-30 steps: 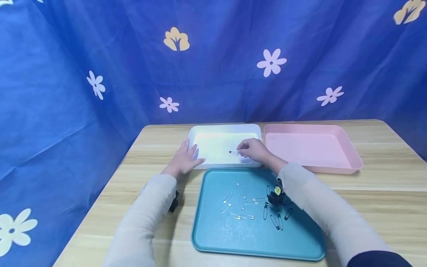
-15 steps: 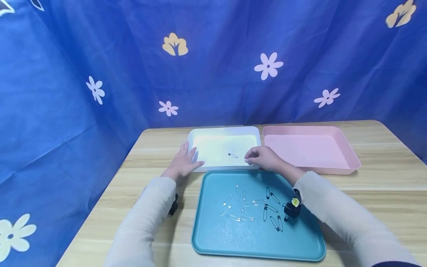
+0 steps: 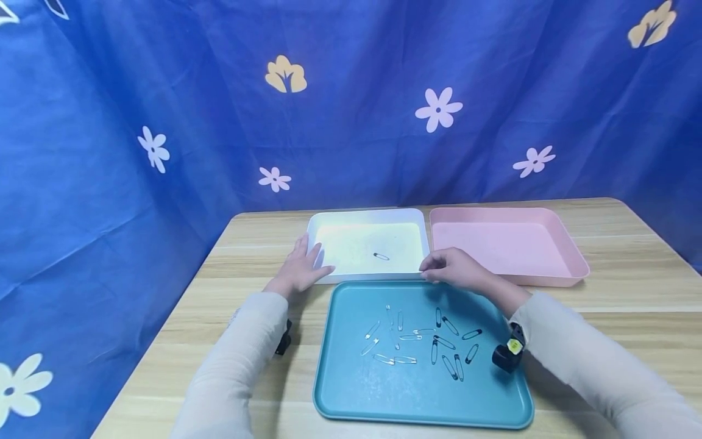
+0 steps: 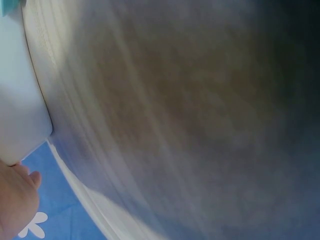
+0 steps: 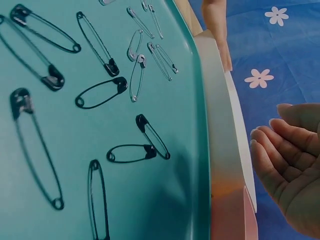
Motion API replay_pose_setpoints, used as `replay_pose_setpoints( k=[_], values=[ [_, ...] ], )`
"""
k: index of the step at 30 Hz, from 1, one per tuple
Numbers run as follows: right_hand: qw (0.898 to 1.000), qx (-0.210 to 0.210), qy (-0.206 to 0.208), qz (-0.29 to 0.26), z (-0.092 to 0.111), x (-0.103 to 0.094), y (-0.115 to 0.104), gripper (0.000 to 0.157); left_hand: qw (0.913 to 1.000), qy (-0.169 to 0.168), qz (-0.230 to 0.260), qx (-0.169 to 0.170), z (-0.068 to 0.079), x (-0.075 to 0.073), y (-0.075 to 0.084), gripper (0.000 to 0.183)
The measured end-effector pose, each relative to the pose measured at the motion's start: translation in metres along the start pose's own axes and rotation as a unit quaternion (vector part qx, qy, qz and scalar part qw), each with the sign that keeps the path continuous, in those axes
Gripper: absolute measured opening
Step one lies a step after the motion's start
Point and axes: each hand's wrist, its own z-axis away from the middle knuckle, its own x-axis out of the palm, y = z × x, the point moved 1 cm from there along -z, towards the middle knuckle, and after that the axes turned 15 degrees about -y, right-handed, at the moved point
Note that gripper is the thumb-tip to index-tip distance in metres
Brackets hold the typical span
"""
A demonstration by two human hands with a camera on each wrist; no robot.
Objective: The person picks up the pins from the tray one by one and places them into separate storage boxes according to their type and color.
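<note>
My left hand (image 3: pixel 298 268) rests with spread fingers at the left edge of the white tray (image 3: pixel 345 238); the left wrist view catches part of that hand (image 4: pixel 17 202) at the tray's corner. Inside the white tray lies one black safety pin (image 3: pixel 381 256). My right hand (image 3: pixel 457 269) hovers over the white tray's front right corner. In the right wrist view its fingers (image 5: pixel 280 150) are loosely bent and hold nothing. Below it, the teal tray (image 3: pixel 378 396) carries several black safety pins (image 5: pixel 102 94) on the right and several silver ones (image 3: pixel 406 360) on the left.
A pink tray (image 3: pixel 504 244) stands right of the white one, both at the back of the wooden table (image 3: pixel 631 341). A blue flowered cloth (image 3: pixel 351 134) hangs behind and to the left. A black wrist camera (image 3: pixel 507 356) overlaps the teal tray's right side.
The right hand has let go of the black safety pin, leaving it in the white tray, and moved right and toward me. The left hand has stayed at the tray's edge.
</note>
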Motion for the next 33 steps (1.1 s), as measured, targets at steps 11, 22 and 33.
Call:
replay_pose_setpoints(
  k=[11,22,33],
  values=[
    [1.000,0.000,-0.013,0.016,0.021,-0.006,0.005,0.021,1.0000,0.002,-0.002,0.002,0.001,0.000,0.000,0.078],
    [0.998,0.030,-0.056,0.017,0.039,-0.008,0.021,0.022,1.0000,0.002,0.004,0.002,-0.001,0.001,-0.002,0.080],
    [0.994,0.029,-0.087,0.063,0.060,-0.005,0.037,0.017,1.0000,0.001,0.004,0.003,-0.002,0.001,-0.003,0.079]
  ],
)
